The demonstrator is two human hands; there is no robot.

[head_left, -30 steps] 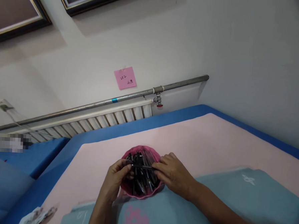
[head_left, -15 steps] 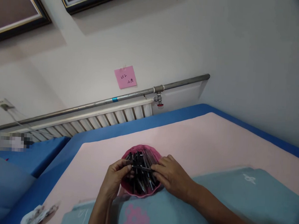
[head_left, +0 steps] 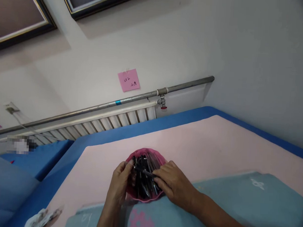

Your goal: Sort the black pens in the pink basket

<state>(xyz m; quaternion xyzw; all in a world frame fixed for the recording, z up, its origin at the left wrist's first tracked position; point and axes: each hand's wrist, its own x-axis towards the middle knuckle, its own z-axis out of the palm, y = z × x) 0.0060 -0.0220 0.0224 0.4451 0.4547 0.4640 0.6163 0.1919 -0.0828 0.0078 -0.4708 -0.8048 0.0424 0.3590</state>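
Observation:
A dark, slim pen (head_left: 144, 171) lies slantwise above a round pink basket (head_left: 145, 200) with a wavy rim. My right hand (head_left: 174, 186) closes its fingertips on the pen's right end. At the other end, my left hand (head_left: 120, 179) pinches with thumb and fingers, over the basket's left side; exactly what sits between those fingertips is partly hidden. Many black and clear pens (head_left: 145, 187) fill the basket, lying mostly lengthwise.
The basket stands on a pink sheet (head_left: 190, 142) over a blue surface. A teal cloth (head_left: 228, 188) lies along the near side. Crumpled white plastic (head_left: 40, 219) is at lower left. A radiator (head_left: 110, 123) and pipe (head_left: 137, 98) run along the wall.
My left thumb and fingers have shifted upward at the pen's left end, and the pen tilts slightly more. My right hand keeps its hold. The whole view has moved slightly.

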